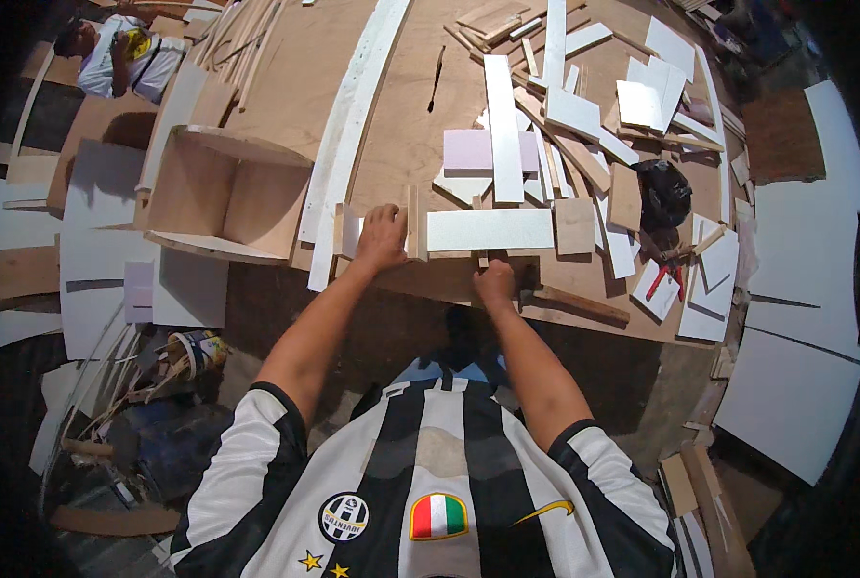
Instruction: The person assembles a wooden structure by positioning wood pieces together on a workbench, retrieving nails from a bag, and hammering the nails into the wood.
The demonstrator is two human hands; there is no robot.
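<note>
Head-worn fisheye view; downward, near, over the worktop [396, 144]

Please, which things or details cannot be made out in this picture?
Head view, right hand: what exactly it holds, hidden by the hand itself.
Head view, left hand: its palm, hidden by its back.
Head view, black plastic bag: any contents, hidden by the plastic.

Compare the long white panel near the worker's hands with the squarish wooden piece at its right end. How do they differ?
Colour: the white panel has a white face, while the wooden piece is light brown.
Shape: the white panel is long and lies crosswise; the wooden piece looks nearly square.
Position: the white panel lies just beyond the right hand, the wooden piece farther right.
Both show flat faces and straight edges.
</note>
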